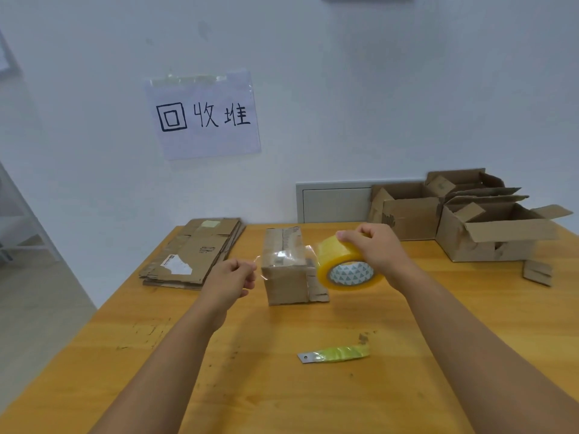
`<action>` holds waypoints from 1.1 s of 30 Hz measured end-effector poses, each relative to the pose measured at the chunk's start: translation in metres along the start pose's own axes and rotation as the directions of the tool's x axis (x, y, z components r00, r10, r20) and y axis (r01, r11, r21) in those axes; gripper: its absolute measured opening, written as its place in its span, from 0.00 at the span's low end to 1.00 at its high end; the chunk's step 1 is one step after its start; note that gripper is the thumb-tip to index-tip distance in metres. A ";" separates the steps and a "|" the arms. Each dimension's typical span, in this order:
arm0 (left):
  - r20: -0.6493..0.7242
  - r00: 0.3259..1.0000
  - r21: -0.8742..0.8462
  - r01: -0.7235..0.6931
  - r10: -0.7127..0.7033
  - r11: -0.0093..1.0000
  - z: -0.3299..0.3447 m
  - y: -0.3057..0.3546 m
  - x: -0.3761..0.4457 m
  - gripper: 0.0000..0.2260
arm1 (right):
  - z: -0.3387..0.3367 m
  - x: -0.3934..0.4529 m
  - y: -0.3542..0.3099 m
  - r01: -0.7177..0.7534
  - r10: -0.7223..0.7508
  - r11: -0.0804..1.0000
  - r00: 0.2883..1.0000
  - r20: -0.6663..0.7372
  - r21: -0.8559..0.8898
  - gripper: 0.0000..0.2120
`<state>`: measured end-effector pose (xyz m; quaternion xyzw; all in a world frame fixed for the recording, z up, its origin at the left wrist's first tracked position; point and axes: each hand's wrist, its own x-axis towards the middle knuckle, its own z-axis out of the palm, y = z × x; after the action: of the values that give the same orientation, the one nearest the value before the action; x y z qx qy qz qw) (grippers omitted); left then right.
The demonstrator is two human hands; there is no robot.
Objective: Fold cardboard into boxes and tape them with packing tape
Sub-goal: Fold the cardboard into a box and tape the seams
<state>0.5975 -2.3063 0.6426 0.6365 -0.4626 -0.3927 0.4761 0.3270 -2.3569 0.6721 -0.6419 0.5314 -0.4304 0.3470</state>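
A small folded cardboard box (286, 281) stands in the middle of the wooden table (282, 386). My right hand (379, 249) grips a yellow roll of packing tape (341, 266) just right of the box and above the table. A clear strip of tape (282, 256) stretches from the roll leftward across the front of the box. My left hand (233, 277) pinches the free end of that strip, left of the box.
A stack of flat cardboard (194, 253) lies at the table's back left. Three open boxes (470, 223) stand at the back right, with a cardboard scrap (537, 272) beside them. A blade wrapped in yellow tape (336, 353) lies near the front. A paper sign (203, 115) hangs on the wall.
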 end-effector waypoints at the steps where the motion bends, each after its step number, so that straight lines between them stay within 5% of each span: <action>1: -0.010 1.000 0.015 -0.024 0.024 1.000 0.001 -0.001 0.001 0.07 | -0.001 0.000 0.001 -0.007 0.007 1.000 1.000 -0.005 0.003 0.19; 33: -0.023 0.999 -0.054 -0.027 0.026 0.998 0.006 -0.002 0.037 0.04 | -0.006 0.014 0.024 -0.090 0.090 0.996 0.996 0.021 -0.024 0.20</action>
<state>0.6025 -2.3429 0.6369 0.6215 -0.4550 -0.3917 0.5033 0.3136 -2.3752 0.6553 -0.6261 0.5607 -0.4010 0.3646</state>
